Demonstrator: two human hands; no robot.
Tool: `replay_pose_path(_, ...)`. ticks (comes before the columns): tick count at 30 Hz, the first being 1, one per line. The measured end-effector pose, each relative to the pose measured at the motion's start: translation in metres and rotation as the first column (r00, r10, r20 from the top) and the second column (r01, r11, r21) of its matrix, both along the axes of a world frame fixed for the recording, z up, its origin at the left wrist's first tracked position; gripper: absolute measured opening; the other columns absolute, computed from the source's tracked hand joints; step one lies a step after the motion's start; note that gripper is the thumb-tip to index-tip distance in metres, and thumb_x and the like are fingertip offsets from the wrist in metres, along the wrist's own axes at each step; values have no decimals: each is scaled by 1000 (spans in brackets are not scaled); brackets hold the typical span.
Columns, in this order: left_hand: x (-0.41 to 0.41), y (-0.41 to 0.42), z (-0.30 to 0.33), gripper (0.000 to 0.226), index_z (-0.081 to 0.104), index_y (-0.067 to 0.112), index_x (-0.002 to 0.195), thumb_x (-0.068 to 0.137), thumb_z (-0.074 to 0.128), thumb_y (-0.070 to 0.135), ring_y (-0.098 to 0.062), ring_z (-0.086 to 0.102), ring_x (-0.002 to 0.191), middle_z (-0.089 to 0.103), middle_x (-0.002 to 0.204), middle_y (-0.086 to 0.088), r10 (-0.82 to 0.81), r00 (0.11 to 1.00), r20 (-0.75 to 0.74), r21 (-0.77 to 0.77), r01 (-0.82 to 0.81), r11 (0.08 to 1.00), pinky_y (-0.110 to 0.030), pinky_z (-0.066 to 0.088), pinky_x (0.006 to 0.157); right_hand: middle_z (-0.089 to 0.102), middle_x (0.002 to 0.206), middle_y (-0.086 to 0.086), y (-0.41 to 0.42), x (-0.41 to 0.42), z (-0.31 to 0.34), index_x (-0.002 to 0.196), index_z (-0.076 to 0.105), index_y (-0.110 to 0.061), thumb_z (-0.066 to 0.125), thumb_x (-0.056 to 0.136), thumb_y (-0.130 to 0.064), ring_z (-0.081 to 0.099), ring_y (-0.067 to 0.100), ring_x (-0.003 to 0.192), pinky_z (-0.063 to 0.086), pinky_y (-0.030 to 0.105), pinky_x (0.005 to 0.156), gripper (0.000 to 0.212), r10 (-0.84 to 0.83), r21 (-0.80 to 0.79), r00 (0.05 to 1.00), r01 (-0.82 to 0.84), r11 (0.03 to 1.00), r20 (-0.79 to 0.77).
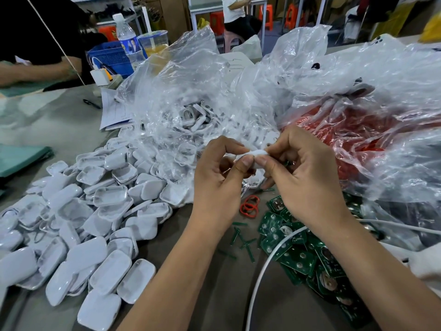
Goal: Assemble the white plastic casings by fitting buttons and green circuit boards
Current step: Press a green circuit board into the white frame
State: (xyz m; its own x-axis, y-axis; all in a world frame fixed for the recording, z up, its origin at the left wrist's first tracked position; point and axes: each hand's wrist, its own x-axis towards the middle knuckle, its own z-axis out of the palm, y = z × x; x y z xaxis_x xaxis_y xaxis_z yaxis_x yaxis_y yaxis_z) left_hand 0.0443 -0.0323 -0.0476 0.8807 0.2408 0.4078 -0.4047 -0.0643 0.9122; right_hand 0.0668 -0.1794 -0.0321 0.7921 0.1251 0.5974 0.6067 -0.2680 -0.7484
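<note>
While the heap of white casings [90,225] spreads over the table [71,120] at my far left, within easy reach, I work on just one piece in the middle. Behind that heap, a clear plastic bag [191,96] lies open with more casings spilling from its mouth, which I judge is the supply feeding the pile.

My left hand [218,177] has its grip pinched on one white casing [250,155], thumb and forefinger curled round its near end to steady it above the table. My right hand [307,177] grips the other end of that same casing, thumb pressed to its edge, probably so I can seat or press a part into it; what is inside it I cannot tell, as my fingers hide it.

Below my hands, a few red rings [249,207] lie on the table, likely the button parts. To their right, the green circuit boards [300,254] are piled under my right wrist, close for the next pick, and a white cable [267,261] crosses them.
</note>
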Motion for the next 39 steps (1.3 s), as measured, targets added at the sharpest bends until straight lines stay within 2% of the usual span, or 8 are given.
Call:
replay_pose_path(3, 1, -2, 0, 9, 62, 9, 100, 95, 69, 4, -41, 71, 89, 69, 102, -18, -25, 999, -34, -81, 22, 996, -50, 61, 86, 59, 82, 1, 0, 1, 1, 82, 61, -3, 82, 87, -5, 61, 11, 69, 52, 16, 57, 22, -65, -62, 992, 72, 995, 110)
replay_pose_path(6, 2, -2, 4, 12, 68, 7, 101, 92, 71, 0, -32, 72, 94, 73, 103, -15, -113, 989, -91, -339, 76, 938, -45, 59, 92, 61, 89, -1, -1, 3, 1, 86, 66, -2, 85, 85, -8, 66, 11, 79, 60, 28, 64, 20, -76, -72, 985, 88, 994, 158)
replay_pose_path(12, 3, 4, 9, 23, 71, 3, 102, 80, 67, -2, -22, 76, 92, 76, 108, -18, -223, 966, -127, -684, 77, 725, -24, 60, 72, 64, 100, 5, 2, 2, -4, 89, 70, -2, 88, 79, -4, 71, 15, 91, 63, 23, 76, 21, 14, -82, 993, -4, 997, 119)
replay_pose_path(18, 8, 16, 8, 31, 71, 11, 113, 90, 67, -9, -21, 76, 89, 79, 92, -10, -105, 977, -186, -505, -3, 863, -28, 62, 74, 76, 91, 1, 3, 2, -4, 104, 71, -15, 72, 98, -16, 77, 16, 82, 64, 29, 69, 6, 174, 157, 935, -131, 979, -308)
replay_pose_path(23, 6, 14, 7, 24, 73, 7, 104, 85, 74, -8, -26, 77, 82, 79, 91, -17, -67, 973, -221, -354, -16, 935, -30, 60, 70, 77, 83, 12, 2, 2, 0, 95, 76, -8, 57, 107, -24, 72, 22, 64, 58, 27, 52, 28, 290, 367, 782, -84, 927, -553)
replay_pose_path(28, 3, 16, 8, 22, 79, 9, 97, 83, 77, -7, -25, 77, 77, 79, 87, -16, -111, 972, -207, -231, 62, 971, -29, 60, 69, 78, 87, 11, 0, 2, 1, 93, 79, -14, 69, 99, -29, 71, 22, 64, 54, 25, 49, 19, 287, 343, 734, -78, 936, -616)
replay_pose_path(34, 3, 12, 4, 18, 82, 19, 93, 86, 79, 2, -38, 76, 90, 79, 92, -16, -112, 944, -310, -187, 55, 981, -47, 60, 85, 76, 78, 6, -2, 5, -1, 84, 78, -20, 69, 100, -20, 66, 16, 58, 51, 23, 48, 19, 243, 283, 751, -77, 956, -614)
replay_pose_path(39, 2, 8, 5, 17, 83, 17, 85, 88, 75, 2, -27, 72, 74, 77, 83, -15, -154, 930, -333, -243, 74, 967, -38, 62, 75, 77, 75, 5, -1, 6, -2, 81, 76, -26, 67, 101, -21, 63, 13, 53, 53, 23, 50, 23, 230, 266, 793, -89, 960, -564)
